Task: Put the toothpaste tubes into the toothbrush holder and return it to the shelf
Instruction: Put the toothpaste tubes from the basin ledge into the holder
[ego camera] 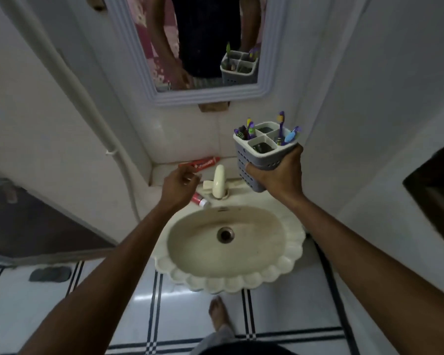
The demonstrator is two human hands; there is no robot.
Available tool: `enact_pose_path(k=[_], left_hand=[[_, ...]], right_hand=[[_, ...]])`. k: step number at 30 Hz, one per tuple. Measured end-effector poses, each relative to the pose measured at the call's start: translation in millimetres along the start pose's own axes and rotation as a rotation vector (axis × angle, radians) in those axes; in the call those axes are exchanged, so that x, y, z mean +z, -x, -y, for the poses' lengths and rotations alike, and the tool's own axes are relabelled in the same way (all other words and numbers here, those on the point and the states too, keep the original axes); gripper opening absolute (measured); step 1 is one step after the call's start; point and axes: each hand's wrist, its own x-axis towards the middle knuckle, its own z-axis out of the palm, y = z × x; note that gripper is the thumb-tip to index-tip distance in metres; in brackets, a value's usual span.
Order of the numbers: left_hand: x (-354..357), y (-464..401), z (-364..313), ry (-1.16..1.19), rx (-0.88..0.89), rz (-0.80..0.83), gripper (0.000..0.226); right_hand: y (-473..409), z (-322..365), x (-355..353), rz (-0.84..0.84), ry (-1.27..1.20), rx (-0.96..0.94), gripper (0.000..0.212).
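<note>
While my right hand (276,172) holds the toothbrush holder (263,152) in the air above the right side of the sink (287,267), I note its attitude: long axis near upright, open top tipped a little toward the camera, base hidden behind my fingers. Fingers and thumb wrap closed around its lower, perforated grey wall. The holder has four compartments under a white rim. Toothbrushes (281,128) stand in the left and right compartments, heads up; the near and far ones look dark inside and I cannot tell their contents.

My left hand (180,185) hovers over the back ledge, left of the tap (219,181). Its fingers are loosely curled, not fully closed, and I see nothing gripped in them.

First toothpaste tube (203,163): red, lying flat on the shelf (162,170) against the wall tiles, long axis running left to right, cap end pointing right. It sits just beyond my left fingertips; contact I cannot confirm.

Second toothpaste tube (200,200): smaller, red with a white end, lying on the sink rim just beside the tap base, axis diagonal, white end pointing toward the basin and to the right. It partly disappears under my left hand.

Mirror (272,73) above reflects the holder.
</note>
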Motion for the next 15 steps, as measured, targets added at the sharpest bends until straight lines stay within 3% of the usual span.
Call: enact_pose_path(k=[3, 6, 15], left_hand=[[11.8, -13.0, 48.7, -0.149, -0.011, 0.162, 0.023], [24.8, -29.2, 86.1, -0.369, 0.091, 0.303, 0.035], [49.8, -68.2, 119.2, -1.071, 0.391, 0.533, 0.052]], right_hand=[[4.7, -32.1, 25.1, 0.013, -0.008, 0.06, 0.123], [9.8, -60.3, 45.8, 0.004, 0.01, 0.13, 0.121], [11.5, -103.1, 69.7, 0.004, 0.236, 0.243, 0.133]])
